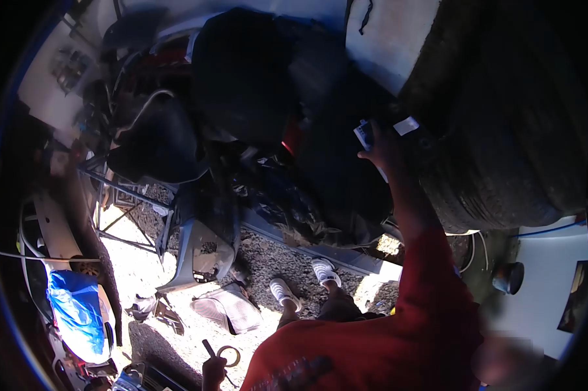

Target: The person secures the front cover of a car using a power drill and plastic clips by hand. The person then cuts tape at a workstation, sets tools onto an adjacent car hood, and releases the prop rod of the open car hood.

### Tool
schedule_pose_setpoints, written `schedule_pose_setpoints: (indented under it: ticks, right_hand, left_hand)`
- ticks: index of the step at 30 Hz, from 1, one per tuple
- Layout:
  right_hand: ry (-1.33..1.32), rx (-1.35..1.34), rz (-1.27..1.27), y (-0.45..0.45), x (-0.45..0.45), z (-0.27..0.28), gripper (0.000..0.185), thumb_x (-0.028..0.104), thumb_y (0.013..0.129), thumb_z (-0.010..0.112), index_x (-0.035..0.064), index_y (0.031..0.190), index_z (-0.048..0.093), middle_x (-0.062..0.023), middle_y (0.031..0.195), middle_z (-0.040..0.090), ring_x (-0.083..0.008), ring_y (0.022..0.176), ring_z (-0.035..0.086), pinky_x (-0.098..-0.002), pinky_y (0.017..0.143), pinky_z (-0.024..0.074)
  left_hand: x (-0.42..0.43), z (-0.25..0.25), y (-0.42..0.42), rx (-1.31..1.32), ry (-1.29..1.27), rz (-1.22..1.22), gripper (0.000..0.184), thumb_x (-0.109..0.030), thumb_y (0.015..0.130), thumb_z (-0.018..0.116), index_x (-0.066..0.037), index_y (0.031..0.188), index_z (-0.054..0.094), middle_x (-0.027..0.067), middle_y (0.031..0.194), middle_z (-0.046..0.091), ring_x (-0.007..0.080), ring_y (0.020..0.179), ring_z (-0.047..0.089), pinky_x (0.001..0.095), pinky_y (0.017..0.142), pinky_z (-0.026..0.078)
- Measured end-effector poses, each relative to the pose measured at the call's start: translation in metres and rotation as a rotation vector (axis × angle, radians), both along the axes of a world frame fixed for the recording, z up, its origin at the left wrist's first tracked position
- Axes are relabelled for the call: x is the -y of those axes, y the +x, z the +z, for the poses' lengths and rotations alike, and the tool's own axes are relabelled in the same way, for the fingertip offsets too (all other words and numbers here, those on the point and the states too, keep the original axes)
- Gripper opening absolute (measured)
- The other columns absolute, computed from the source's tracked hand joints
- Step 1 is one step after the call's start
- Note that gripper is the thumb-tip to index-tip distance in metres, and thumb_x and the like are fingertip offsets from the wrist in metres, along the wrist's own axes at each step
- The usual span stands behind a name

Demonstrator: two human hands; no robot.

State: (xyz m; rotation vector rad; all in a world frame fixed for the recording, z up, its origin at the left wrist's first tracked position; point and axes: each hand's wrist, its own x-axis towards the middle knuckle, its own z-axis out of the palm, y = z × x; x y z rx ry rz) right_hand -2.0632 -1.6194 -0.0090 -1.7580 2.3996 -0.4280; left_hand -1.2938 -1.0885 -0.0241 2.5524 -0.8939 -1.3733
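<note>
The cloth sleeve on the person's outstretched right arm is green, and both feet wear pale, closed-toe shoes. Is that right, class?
Not quite: the head view shows a red cloth sleeve, not a green one. The rest stands: it is on the outstretched right arm, and both feet wear pale, closed-toe shoes.

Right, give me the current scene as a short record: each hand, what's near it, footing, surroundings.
right hand: reached out, fingers on a small blue-and-white item; grip unclear
near right hand: small pale rectangle
left hand: low in view, closed on a dark stick-like item
near left hand: pale ring; held or not, cannot tell
footing: light shoes on sunlit and shaded ground
right side: large dark tyres
left side: crumpled blue sheet
</note>
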Motion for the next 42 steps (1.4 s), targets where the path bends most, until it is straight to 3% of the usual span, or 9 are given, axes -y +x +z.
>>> schedule_pose_setpoints:
  ticks: [1,11,16,18,23,26,33,39,42]
  right_hand:
    - [-0.021,0.083,0.035,-0.004,-0.006,0.001,0.111,0.031,0.064,0.097,0.0145,0.158,0.039,-0.0209,0.144,0.057,-0.0415,0.132,0.057,-0.0492,0.111,0.0482]
    - [-0.070,0.235,0.120,-0.020,-0.012,-0.002,0.103,0.013,0.069,0.088,0.0107,0.159,0.037,-0.0238,0.144,0.057,-0.0414,0.135,0.055,-0.0479,0.115,0.0439]
    - [-0.115,0.105,0.252,-0.014,0.001,-0.004,0.097,0.013,0.067,0.086,0.0124,0.155,0.045,-0.0218,0.143,0.058,-0.0405,0.132,0.056,-0.0487,0.113,0.0455]
    - [-0.126,0.095,0.290,-0.009,0.009,-0.007,0.095,0.013,0.066,0.086,0.0132,0.153,0.048,-0.0203,0.144,0.057,-0.0390,0.133,0.056,-0.0493,0.113,0.0455]
    - [0.145,-0.066,0.269,-0.001,0.023,-0.004,0.103,0.014,0.071,0.085,0.0196,0.160,0.035,-0.0142,0.153,0.050,-0.0349,0.146,0.043,-0.0638,0.117,0.0363]
    - [0.098,-0.011,0.304,-0.003,0.020,-0.004,0.107,0.015,0.068,0.086,0.0178,0.162,0.033,-0.0180,0.149,0.052,-0.0387,0.141,0.048,-0.0539,0.120,0.0370]
    - [0.093,-0.038,0.266,-0.001,0.018,-0.010,0.108,0.017,0.068,0.086,0.0175,0.162,0.033,-0.0188,0.150,0.050,-0.0390,0.143,0.046,-0.0539,0.119,0.0376]
    - [-0.073,-0.167,0.204,0.028,-0.008,0.030,0.104,0.020,0.070,0.087,0.0151,0.160,0.035,-0.0206,0.151,0.048,-0.0389,0.145,0.043,-0.0533,0.118,0.0377]
    - [-0.279,0.211,0.338,0.077,-0.051,0.046,0.092,0.023,0.079,0.085,0.0087,0.157,0.038,-0.0227,0.146,0.052,-0.0399,0.136,0.051,-0.0501,0.115,0.0419]
  left_hand:
    - [0.045,0.038,-0.024,0.128,-0.115,-0.561,0.010,-0.012,0.088,0.069,-0.010,0.079,0.066,0.0107,0.065,0.065,0.0282,0.055,0.066,0.0420,0.053,0.053]
    - [0.127,0.040,-0.038,0.186,-0.114,-0.821,0.007,-0.015,0.081,0.072,-0.015,0.082,0.065,0.0072,0.076,0.067,0.0294,0.074,0.072,0.0452,0.066,0.057]
    - [0.130,0.065,-0.086,0.313,0.160,-0.964,0.015,-0.022,0.094,0.061,-0.011,0.084,0.066,0.0093,0.078,0.069,0.0314,0.075,0.073,0.0481,0.069,0.058]
    - [0.114,0.058,-0.089,0.223,0.196,-0.504,0.031,-0.035,0.093,0.062,-0.006,0.085,0.070,0.0132,0.072,0.071,0.0317,0.071,0.073,0.0472,0.070,0.058]
    - [0.091,0.053,-0.088,0.159,0.198,-0.300,0.025,-0.026,0.090,0.072,-0.002,0.089,0.071,0.0065,0.064,0.067,0.0176,0.057,0.068,0.0354,0.056,0.054]
    - [0.077,0.051,-0.085,0.194,0.147,-0.552,0.036,-0.037,0.092,0.063,-0.002,0.087,0.071,0.0147,0.071,0.072,0.0270,0.067,0.074,0.0422,0.069,0.059]
    - [0.076,0.045,-0.090,0.235,0.234,-0.516,0.029,-0.032,0.095,0.067,-0.004,0.088,0.071,0.0078,0.066,0.069,0.0202,0.059,0.071,0.0369,0.060,0.057]
    - [0.131,0.074,-0.128,0.162,0.042,-0.487,0.036,-0.037,0.092,0.066,-0.001,0.093,0.073,0.0144,0.069,0.071,0.0293,0.066,0.073,0.0428,0.064,0.057]
    - [0.176,0.072,-0.150,0.031,-0.278,-0.663,0.038,-0.036,0.098,0.063,-0.003,0.081,0.068,0.0151,0.066,0.066,0.0327,0.065,0.070,0.0456,0.061,0.052]
